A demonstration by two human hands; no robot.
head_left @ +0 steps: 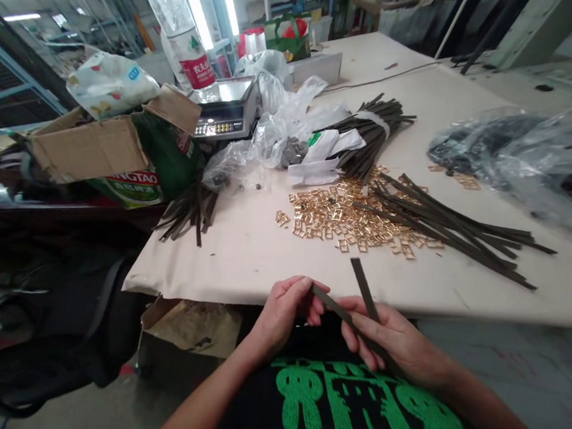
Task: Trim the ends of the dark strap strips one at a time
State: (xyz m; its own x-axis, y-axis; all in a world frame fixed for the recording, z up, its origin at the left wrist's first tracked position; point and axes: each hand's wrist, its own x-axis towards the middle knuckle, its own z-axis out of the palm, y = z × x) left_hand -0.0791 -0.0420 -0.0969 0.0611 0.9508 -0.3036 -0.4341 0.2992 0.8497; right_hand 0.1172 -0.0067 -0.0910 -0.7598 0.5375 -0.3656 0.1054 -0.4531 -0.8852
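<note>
My right hand (pixel 390 339) is closed around a dark olive strap (pixel 342 313), with thumb on top. A second part of strap (pixel 364 288) sticks up from the same hand; whether it is the same piece I cannot tell. At the upper left tip of the strap, my left hand (pixel 289 308) pinches the end between thumb and fingers. Both hands are just off the table's front edge. Beyond them lies a pile of gold rectangular buckles (pixel 340 213). Loose dark straps (pixel 457 219) rest across the right side of that pile.
A bundle of straps (pixel 374 133) tied with a white band lies behind the buckles. Clear plastic bags (pixel 277 118) and a scale (pixel 230 112) with a bottle (pixel 192 59) stand at back left. An open carton (pixel 110 150) is further left. More plastic bags (pixel 526 153) lie right.
</note>
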